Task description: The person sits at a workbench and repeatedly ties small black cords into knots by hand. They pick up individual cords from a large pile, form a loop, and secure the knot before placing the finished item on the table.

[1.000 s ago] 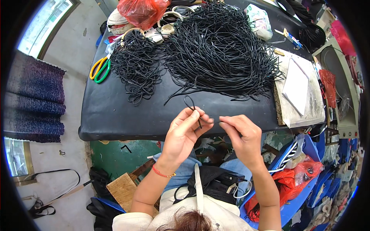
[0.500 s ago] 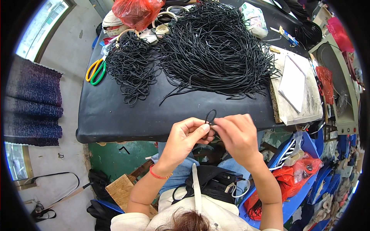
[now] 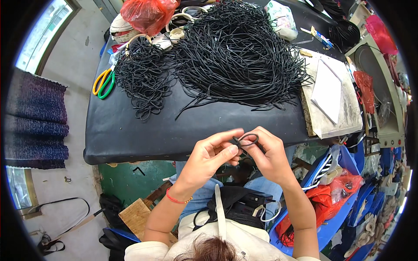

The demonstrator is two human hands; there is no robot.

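Observation:
A thin black cord (image 3: 257, 138) is looped between my two hands, just over the table's front edge. My left hand (image 3: 213, 153) pinches it between thumb and fingers. On the other side, my right hand (image 3: 269, 152) grips the cord near the loop, which stands out by its thumb and index finger. The cord's loose end is lost among my fingers. Beyond my hands lies a large heap of straight black cords (image 3: 239, 61). To its left is a smaller pile of looped black cords (image 3: 141, 78).
Scissors with yellow and green handles (image 3: 104, 82) lie at the table's left side. A worn board with white paper (image 3: 328, 91) rests at the right. A red plastic bag (image 3: 148, 15) sits at the back left. Low on my right stands a blue bin (image 3: 337, 217) with red bags.
The loop, upright above my left fingertips before, now leans right against my right hand. My right fingers have opened out from a tight pinch and turned. The view has shifted slightly.

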